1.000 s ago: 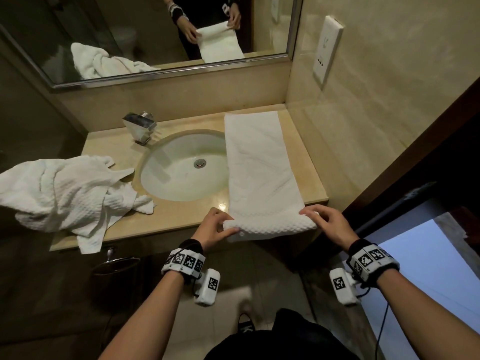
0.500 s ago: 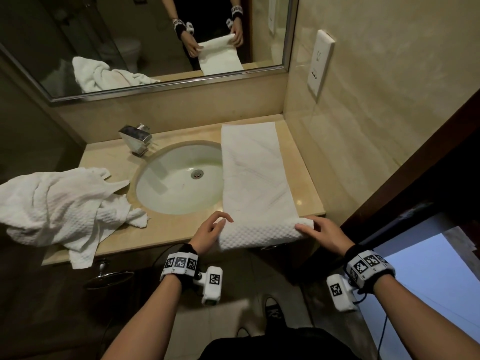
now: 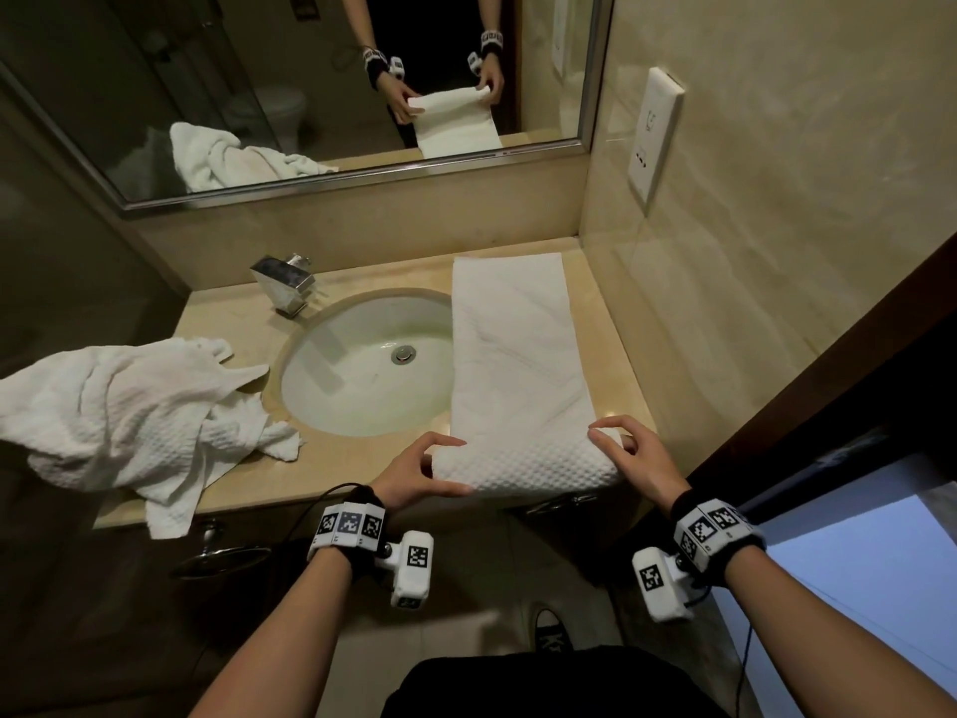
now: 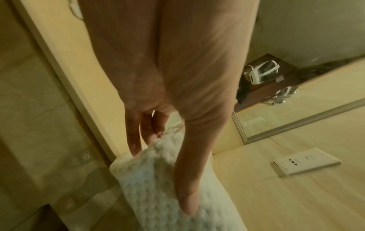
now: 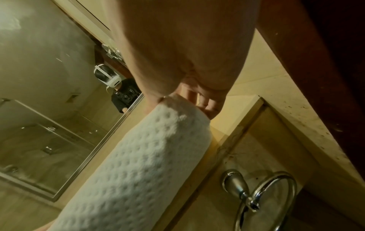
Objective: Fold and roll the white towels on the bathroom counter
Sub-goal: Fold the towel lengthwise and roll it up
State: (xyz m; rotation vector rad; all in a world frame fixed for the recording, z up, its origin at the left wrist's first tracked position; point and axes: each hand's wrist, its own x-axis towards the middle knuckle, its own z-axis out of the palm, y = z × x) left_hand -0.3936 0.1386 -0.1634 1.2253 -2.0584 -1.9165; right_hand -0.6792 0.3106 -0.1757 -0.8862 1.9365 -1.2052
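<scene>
A long white waffle towel (image 3: 518, 365) lies folded in a narrow strip along the right side of the beige counter (image 3: 362, 463), partly over the sink. Its near end is curled into a thick roll (image 3: 523, 469) at the counter's front edge. My left hand (image 3: 419, 471) grips the roll's left end, thumb underneath and fingers over the top; the left wrist view shows the same towel (image 4: 158, 179) between thumb and fingers. My right hand (image 3: 629, 450) grips the right end with curled fingers, and the right wrist view shows the roll (image 5: 150, 156) running away from the palm.
A second white towel (image 3: 124, 412) lies crumpled on the counter's left end, hanging over the front edge. The oval sink (image 3: 362, 370) and chrome faucet (image 3: 285, 282) are behind it. A wall with a socket (image 3: 652, 132) bounds the right. A chrome towel ring (image 5: 262, 195) hangs below the counter.
The roll at the near end has grown thicker and moved a little farther onto the counter. Both hands have re-gripped its ends, fingers now curled over the top.
</scene>
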